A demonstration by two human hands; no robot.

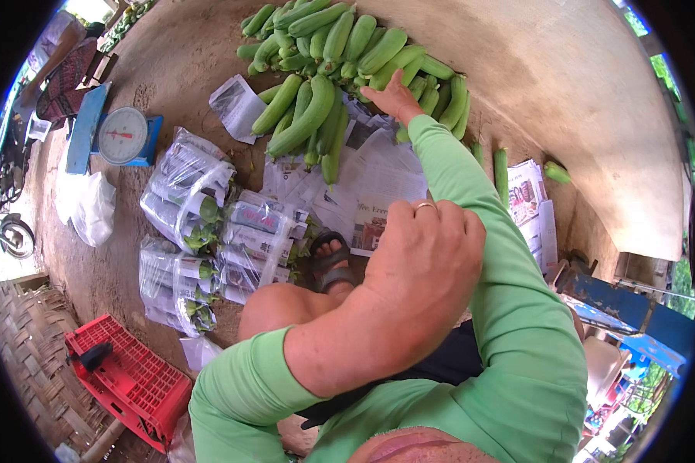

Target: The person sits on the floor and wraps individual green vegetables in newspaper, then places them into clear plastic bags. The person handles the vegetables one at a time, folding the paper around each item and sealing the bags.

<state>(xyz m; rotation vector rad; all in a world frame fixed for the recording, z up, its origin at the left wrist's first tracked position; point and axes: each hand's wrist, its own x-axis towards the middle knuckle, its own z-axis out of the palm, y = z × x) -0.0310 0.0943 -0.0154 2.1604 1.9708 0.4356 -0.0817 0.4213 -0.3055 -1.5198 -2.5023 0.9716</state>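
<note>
A pile of long green gourds [316, 46] lies on the floor at the far side, with some resting on newspaper sheets [386, 174]. My right hand [394, 99] reaches out to the pile's right part, its fingers apart, beside or touching a gourd [398, 65]. It holds nothing that I can see. Close to the camera, my left hand [425, 258] is closed, with a ring on one finger, in front of my right sleeve [471, 181]. Its fingertips are hidden, so whether it pinches anything cannot be seen.
Left of my foot lie several plastic-wrapped newspaper bundles [185, 193] with green ends showing. Beyond them stand a dial scale [123, 136] and a white plastic bag [94, 210]. A red crate [127, 378] is near left; folded newspapers [527, 201] lie at right, by a curved wall [594, 116].
</note>
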